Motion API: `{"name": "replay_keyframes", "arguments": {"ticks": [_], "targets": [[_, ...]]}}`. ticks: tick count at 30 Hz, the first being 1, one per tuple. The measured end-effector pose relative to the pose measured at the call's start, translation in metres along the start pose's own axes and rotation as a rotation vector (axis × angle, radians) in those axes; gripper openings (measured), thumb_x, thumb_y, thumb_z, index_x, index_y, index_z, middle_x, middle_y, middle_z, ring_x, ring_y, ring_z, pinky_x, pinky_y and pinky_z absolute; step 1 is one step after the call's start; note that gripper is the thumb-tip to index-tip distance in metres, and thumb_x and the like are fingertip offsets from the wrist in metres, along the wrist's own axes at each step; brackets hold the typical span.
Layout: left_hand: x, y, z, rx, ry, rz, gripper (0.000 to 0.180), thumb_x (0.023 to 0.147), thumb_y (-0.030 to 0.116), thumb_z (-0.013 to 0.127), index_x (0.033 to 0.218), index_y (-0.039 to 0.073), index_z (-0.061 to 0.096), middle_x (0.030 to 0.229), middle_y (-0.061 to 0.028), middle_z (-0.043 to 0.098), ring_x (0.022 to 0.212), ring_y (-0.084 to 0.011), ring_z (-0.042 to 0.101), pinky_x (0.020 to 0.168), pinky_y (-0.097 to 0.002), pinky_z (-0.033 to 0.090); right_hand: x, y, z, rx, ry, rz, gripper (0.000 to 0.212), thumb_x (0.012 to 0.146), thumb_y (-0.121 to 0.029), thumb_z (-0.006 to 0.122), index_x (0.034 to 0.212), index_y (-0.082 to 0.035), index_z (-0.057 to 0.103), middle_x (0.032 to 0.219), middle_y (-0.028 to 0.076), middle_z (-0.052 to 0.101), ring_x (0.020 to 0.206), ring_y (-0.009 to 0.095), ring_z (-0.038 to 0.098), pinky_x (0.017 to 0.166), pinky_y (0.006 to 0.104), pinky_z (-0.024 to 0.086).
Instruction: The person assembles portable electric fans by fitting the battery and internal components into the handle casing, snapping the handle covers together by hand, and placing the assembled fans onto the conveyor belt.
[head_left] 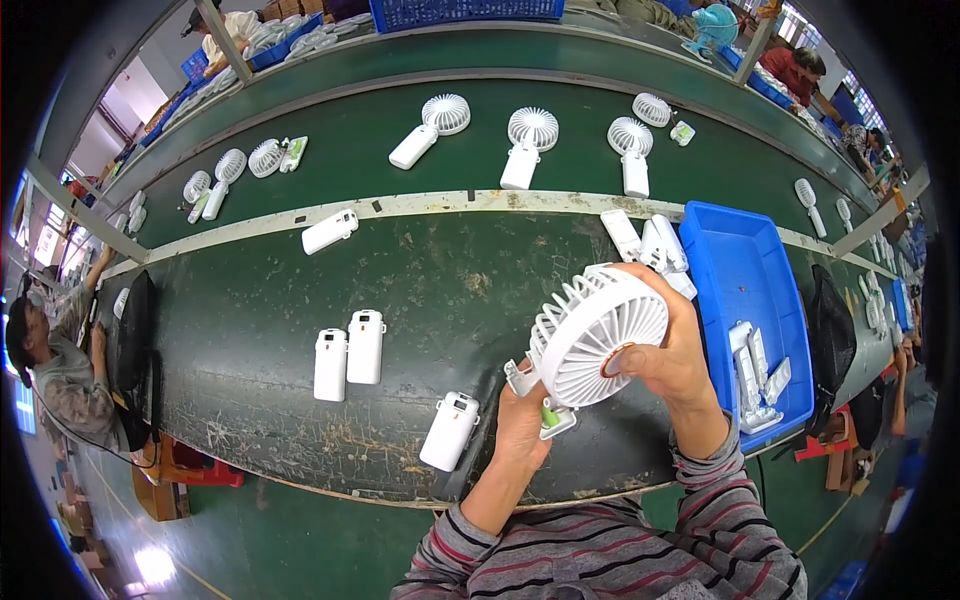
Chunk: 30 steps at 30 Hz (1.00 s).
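A white handheld fan [590, 335] with a round caged head is held up above the near edge of the table. My right hand [672, 350] grips the cage from the right, its thumb at the hub. Below the head, my left hand [520, 425] is closed round the fan's lower part, where white plastic and a green piece [551, 416] show; the palm hides the rest. Nearest to my left hand lies a white handle casing [450, 432]. Two more casings, one [331, 365] beside the other [366, 347], lie further left.
At the right, a blue tray [707, 300] contains white plastic parts [760, 375]; more white parts [662, 245] lie by its far left corner. Another casing [330, 231] rests near the pale rail [420, 205]. Beyond it, several fans lie on the green belt [350, 120]. A co-worker [65, 370] sits at the left.
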<state>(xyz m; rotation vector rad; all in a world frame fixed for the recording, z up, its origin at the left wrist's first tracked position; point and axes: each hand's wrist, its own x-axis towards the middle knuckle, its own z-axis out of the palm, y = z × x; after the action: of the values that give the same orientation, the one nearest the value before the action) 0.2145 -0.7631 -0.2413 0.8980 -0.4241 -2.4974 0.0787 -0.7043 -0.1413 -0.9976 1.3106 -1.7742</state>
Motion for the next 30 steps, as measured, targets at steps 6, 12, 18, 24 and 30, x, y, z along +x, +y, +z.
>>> {"name": "replay_keyframes", "arguments": {"ticks": [6,12,18,24,30], "targets": [[0.001,-0.008,-0.014,0.217,-0.304,-0.078,0.026,0.085,-0.001,0.057,0.11,0.002,0.051,0.084,-0.0064,0.06,0.067,-0.0144,0.06,0.059,-0.0267,0.05,0.02,0.025,-0.01,-0.025,0.081,0.077,0.051,0.076,-0.022,0.074,0.114,0.003,0.052,0.099,0.008,0.062,0.09,0.012,0.059,0.081,0.0255,0.046],[-0.004,-0.005,-0.009,0.193,-0.247,-0.034,0.032,0.081,0.001,0.063,0.109,0.0,0.049,0.08,-0.0079,0.057,0.068,-0.0176,0.055,0.059,-0.0296,0.044,0.025,0.042,-0.011,-0.165,-0.009,0.268,0.05,0.075,-0.021,0.074,0.112,0.004,0.053,0.097,0.008,0.062,0.088,0.011,0.058,0.078,0.0254,0.047],[-0.004,-0.005,-0.011,0.212,-0.283,-0.011,0.024,0.084,0.002,0.061,0.105,0.001,0.049,0.084,-0.0081,0.059,0.069,-0.0168,0.058,0.058,-0.0288,0.047,0.027,0.051,-0.014,-0.192,0.007,0.317,0.047,0.075,-0.024,0.074,0.108,0.004,0.056,0.095,0.008,0.063,0.086,0.011,0.058,0.077,0.0256,0.047],[-0.008,0.0,-0.001,0.267,-0.204,0.037,0.018,0.089,0.004,0.054,0.106,0.003,0.047,0.084,-0.009,0.059,0.072,-0.0167,0.06,0.059,-0.0313,0.055,0.029,0.055,-0.015,-0.259,0.006,0.331,0.048,0.075,-0.03,0.074,0.106,0.005,0.058,0.092,0.01,0.064,0.083,0.012,0.059,0.075,0.0262,0.047],[-0.008,-0.001,0.0,0.393,-0.228,0.154,0.019,0.092,0.01,0.053,0.108,0.002,0.047,0.085,-0.0109,0.06,0.074,-0.0156,0.06,0.06,-0.0298,0.054,0.035,0.039,-0.008,-0.415,-0.032,0.294,0.047,0.074,-0.032,0.075,0.1,0.004,0.061,0.085,0.009,0.065,0.078,0.012,0.059,0.071,0.0261,0.047]]}}
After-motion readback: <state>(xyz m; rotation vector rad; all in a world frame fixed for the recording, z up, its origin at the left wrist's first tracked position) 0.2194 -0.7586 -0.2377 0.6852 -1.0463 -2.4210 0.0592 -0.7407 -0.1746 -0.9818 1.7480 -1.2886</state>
